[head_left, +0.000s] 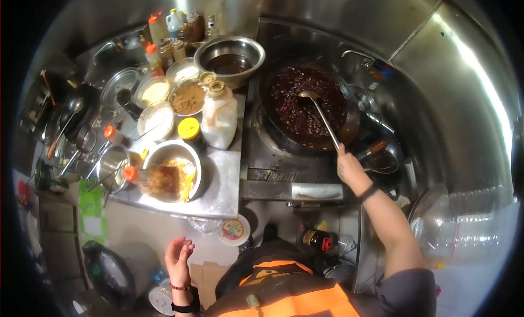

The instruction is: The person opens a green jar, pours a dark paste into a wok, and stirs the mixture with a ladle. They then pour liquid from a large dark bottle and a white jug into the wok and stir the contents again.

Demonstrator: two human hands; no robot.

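Observation:
My right hand [350, 167] is closed around the long handle of a metal ladle [326, 122]. The ladle's bowl rests in a dark, glossy sauce [295, 112] with small lumps, which fills a large black wok [352, 120] on the stove. Low in front of the counter, my left hand [179, 256] hangs in the air, its fingers loosely bent and apart, with nothing in it. Nearest above that hand on the counter is a white bowl [197, 163] holding yellowish food and an orange-handled utensil; a red-capped bottle [155, 179] lies across it.
On the left counter, a steel basin [261, 55] of dark liquid stands behind a large white jug [220, 117], a yellow-lidded jar [189, 129] and several seasoning bowls. A wire whisk [375, 147] lies right of the wok. Below stands a black-rimmed bin [109, 276].

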